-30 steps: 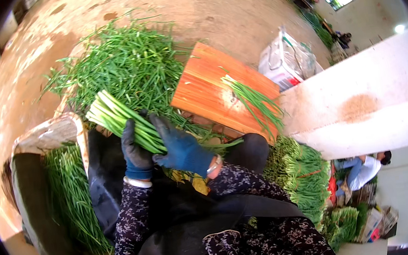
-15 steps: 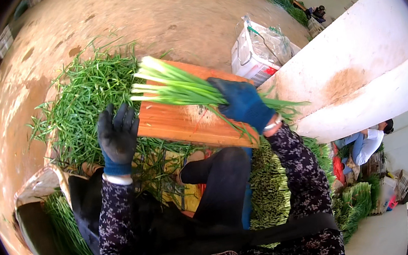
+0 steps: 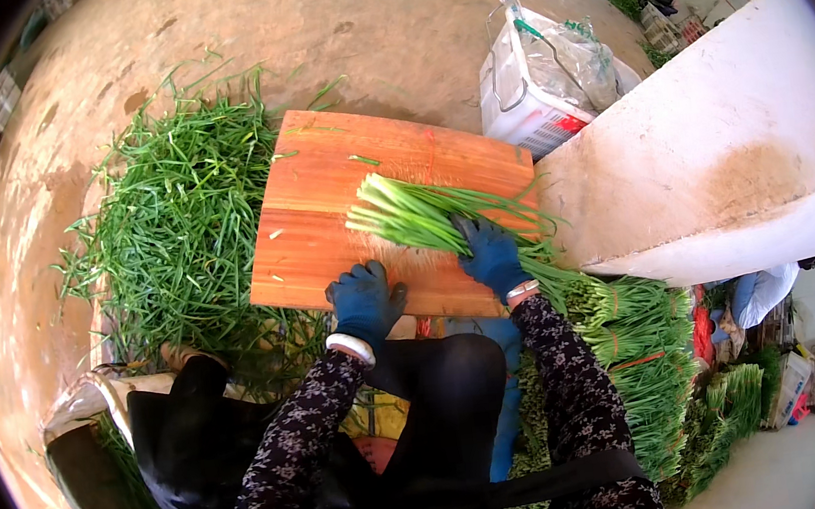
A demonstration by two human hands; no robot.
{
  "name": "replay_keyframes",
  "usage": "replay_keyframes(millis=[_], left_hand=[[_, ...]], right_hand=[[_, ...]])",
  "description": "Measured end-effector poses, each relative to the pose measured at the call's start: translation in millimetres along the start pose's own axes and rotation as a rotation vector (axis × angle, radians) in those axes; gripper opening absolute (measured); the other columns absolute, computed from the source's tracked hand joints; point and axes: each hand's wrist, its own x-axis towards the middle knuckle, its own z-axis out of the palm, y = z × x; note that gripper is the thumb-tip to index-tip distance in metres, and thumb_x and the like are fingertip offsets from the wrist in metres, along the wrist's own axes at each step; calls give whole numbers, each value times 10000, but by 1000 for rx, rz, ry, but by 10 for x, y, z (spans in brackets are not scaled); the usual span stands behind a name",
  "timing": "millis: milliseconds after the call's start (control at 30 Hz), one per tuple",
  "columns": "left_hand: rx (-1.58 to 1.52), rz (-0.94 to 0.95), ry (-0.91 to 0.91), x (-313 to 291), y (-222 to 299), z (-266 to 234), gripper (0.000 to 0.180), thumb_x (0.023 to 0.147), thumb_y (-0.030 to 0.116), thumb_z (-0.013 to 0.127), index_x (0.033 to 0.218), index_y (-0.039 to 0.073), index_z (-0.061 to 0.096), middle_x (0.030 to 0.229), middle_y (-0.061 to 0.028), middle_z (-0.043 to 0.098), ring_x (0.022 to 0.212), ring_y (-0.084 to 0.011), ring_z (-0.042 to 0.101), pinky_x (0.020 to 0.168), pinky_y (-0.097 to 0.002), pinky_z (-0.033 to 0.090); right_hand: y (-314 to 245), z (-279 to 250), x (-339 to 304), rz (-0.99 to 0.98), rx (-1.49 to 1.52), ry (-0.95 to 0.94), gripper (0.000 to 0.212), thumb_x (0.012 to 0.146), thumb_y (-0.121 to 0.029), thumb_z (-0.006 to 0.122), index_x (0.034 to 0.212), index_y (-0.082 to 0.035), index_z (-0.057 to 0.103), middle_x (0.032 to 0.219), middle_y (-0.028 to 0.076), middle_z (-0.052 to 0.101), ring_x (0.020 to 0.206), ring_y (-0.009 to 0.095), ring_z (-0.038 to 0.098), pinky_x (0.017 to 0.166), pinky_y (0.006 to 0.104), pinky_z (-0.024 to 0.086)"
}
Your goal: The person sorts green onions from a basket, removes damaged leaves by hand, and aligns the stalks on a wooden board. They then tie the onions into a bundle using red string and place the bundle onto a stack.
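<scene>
A wooden board (image 3: pixel 318 174) lies tilted in front of my knees, with a few cut green bits on it. My right hand (image 3: pixel 494 260), in a blue glove with dark fingers, is closed round a bunch of garlic chives (image 3: pixel 403 215). Their pale, even ends point left over the middle of the board, and the long green leaves trail to the right. My left hand (image 3: pixel 366 307), gloved alike, rests at the board's near edge. It holds nothing, and its thumb stands apart from the bent fingers.
A big heap of loose green leaves (image 3: pixel 190 199) lies left of the board. Tied green bundles (image 3: pixel 641 359) are stacked at my right. Beyond the board's right corner stands a white crate (image 3: pixel 528 80), beside a low white wall (image 3: pixel 707 150). Another person (image 3: pixel 769 294) sits behind the wall.
The chives have come down from above the board, moving right and nearer me, still in my right hand. My raised left hand has dropped rightward to the board's near edge. The view has shifted.
</scene>
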Motion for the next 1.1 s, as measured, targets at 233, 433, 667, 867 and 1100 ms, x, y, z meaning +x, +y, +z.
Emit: replay_keyframes(millis=[233,433,667,867,1100], left_hand=[[-15,98,-24,157,55,375,130,809,217,570,877,106,569,753,-78,621,661,-304,645,563,-520,440],[-222,205,521,-136,-132,938,151,785,268,602,831,124,591,690,-99,595,624,-281,608,548,-457,449],[-595,161,-46,-825,-525,-406,532,813,285,612,1255,15,489,864,-173,620,718,-375,627,649,-490,493],[-660,-294,631,-2685,-2358,-1743,560,827,181,721,1317,19,504,1056,-110,647,913,-195,650,786,-315,515],[-426,-1280,471,-4093,-4773,-320,1140,682,574,763,1473,-37,214,1472,-274,330,1366,-376,342,1110,-433,311]], right_hand=[[88,245,375,-79,2,104,733,730,-304,718,1393,-254,411,1144,145,538,991,333,583,762,487,494],[9,364,742,-458,115,413,495,817,-203,606,1297,-97,548,1158,190,606,1063,368,572,899,491,462],[-371,-493,382,-100,68,-190,922,740,-368,736,1473,-34,288,1363,241,490,1208,409,498,1005,461,401],[-692,-461,335,-347,231,14,685,885,-257,665,1437,0,350,1326,245,511,1161,337,549,953,403,442],[-2053,-481,-75,-280,511,-344,636,856,-163,705,1413,-45,423,1121,148,601,980,228,579,883,360,471]])
